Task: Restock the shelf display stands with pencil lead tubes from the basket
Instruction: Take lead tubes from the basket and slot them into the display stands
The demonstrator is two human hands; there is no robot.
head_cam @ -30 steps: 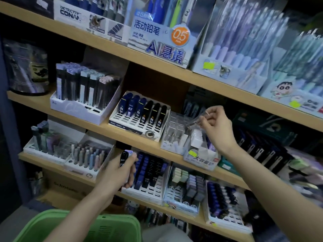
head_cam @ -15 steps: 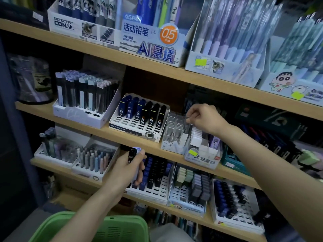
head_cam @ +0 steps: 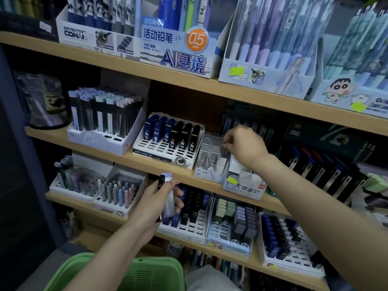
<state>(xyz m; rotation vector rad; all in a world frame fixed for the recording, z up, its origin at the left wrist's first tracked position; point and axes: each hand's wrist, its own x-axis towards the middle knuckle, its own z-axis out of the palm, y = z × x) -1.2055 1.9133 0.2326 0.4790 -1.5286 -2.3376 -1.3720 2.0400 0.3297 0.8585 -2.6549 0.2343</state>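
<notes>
At the lower left the green basket (head_cam: 117,274) shows only its rim and slotted wall, and what it holds is out of sight. Above it the left hand (head_cam: 155,203) is clamped round a small bundle of lead tubes (head_cam: 167,198), held upright in front of the lower shelf; one has a black cap and one a pale lilac cap, and how many there are cannot be counted. So the task's stock is partly here in the fist, waiting.

On the middle shelf (head_cam: 117,158) stands the white slotted stand (head_cam: 151,147), with three blue and three black tubes in its back row and its front slots bare. Just right of it is the clear display stand (head_cam: 210,158), packed with see-through tubes.

The right hand (head_cam: 244,145) hangs over that clear stand with its fingers (head_cam: 227,143) curled and drawn together at the tips. Whether a clear tube is pinched between them cannot be told.

The step in hand looks like seating a tube in the clear stand. The next move probably calls for the right hand to take another tube from the left and match it to a stand: dark tubes seem to suit the bare white slots, lowered straight and upright so the neighbours are not knocked.
</notes>
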